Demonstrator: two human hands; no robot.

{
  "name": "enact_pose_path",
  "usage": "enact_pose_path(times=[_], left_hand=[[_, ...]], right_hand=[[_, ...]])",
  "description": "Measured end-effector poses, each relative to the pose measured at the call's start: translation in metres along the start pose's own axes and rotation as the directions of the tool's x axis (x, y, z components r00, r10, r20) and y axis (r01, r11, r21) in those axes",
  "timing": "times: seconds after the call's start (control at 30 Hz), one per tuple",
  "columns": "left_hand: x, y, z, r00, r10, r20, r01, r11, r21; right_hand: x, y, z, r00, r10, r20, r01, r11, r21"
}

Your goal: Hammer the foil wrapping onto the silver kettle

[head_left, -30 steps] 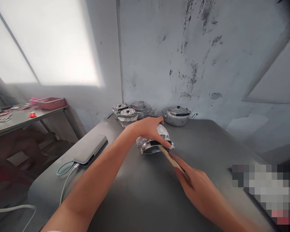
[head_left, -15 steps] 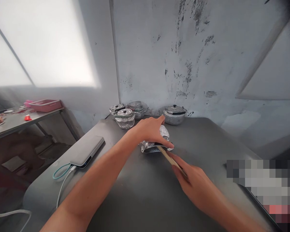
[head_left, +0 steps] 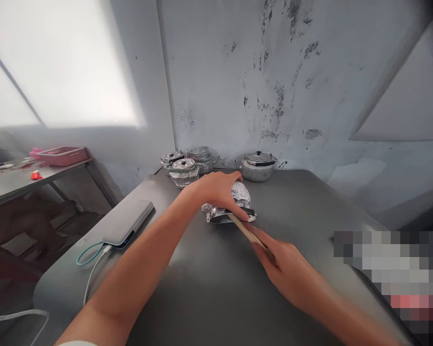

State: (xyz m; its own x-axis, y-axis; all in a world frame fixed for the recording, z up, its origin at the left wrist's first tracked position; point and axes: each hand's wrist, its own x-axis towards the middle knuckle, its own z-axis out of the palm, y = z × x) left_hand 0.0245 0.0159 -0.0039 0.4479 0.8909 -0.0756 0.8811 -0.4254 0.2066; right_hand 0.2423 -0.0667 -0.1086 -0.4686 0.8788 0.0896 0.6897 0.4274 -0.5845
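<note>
left hand [head_left: 218, 190] clamped over the small silver foil-wrapped pot [head_left: 241, 193] — brace it firmly. right hand [head_left: 276, 259] grips the pale wooden stick [head_left: 248, 232] at the pot's near-facing mouth — work gently.

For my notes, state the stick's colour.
The stick is pale brown, showing best in the head view.

Left hand [head_left: 222, 190] on a foil-covered pot [head_left: 241, 193], right hand [head_left: 279, 257] on a wooden stick [head_left: 248, 234]

The left hand clasps the pot from above, and the stick's far end is at its mouth. Beyond that hand stand foil-wrapped pots [head_left: 184, 174] to its left, a lidded pot [head_left: 257, 172] to its right. A power bank [head_left: 128, 222] lies nearer, left of both hands.
</note>
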Motion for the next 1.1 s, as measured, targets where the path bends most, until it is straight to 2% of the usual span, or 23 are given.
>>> enact_pose_path(times=[0.1, 0.33, 0.53, 0.67, 0.9, 1.1], left_hand=[[0.003, -0.002, 0.002, 0.999, 0.011, -0.031, -0.011, 1.000, 0.021], [0.004, -0.002, 0.004, 0.999, -0.006, -0.031, 0.007, 1.000, 0.025], [0.004, -0.004, 0.004, 0.996, 0.047, -0.079, -0.044, 0.998, 0.038], [0.004, -0.005, 0.002, 0.999, 0.027, -0.021, -0.028, 0.999, -0.024], [0.004, -0.004, 0.001, 1.000, 0.004, 0.008, -0.004, 0.998, -0.057], [0.005, -0.005, 0.001, 1.000, 0.004, 0.008, -0.004, 1.000, -0.028]], right_hand=[[0.001, -0.001, 0.001, 1.000, -0.011, 0.012, 0.011, 1.000, 0.002], [0.001, -0.004, 0.003, 1.000, -0.020, 0.010, 0.020, 1.000, 0.011], [0.002, -0.009, 0.001, 0.999, -0.031, 0.026, 0.031, 0.999, 0.012], [0.002, -0.011, 0.000, 0.999, -0.030, 0.030, 0.029, 0.999, 0.023], [0.000, -0.011, 0.001, 0.999, -0.034, -0.034, 0.033, 0.999, -0.010], [0.001, -0.011, 0.002, 1.000, -0.006, 0.023, 0.006, 1.000, 0.003]])
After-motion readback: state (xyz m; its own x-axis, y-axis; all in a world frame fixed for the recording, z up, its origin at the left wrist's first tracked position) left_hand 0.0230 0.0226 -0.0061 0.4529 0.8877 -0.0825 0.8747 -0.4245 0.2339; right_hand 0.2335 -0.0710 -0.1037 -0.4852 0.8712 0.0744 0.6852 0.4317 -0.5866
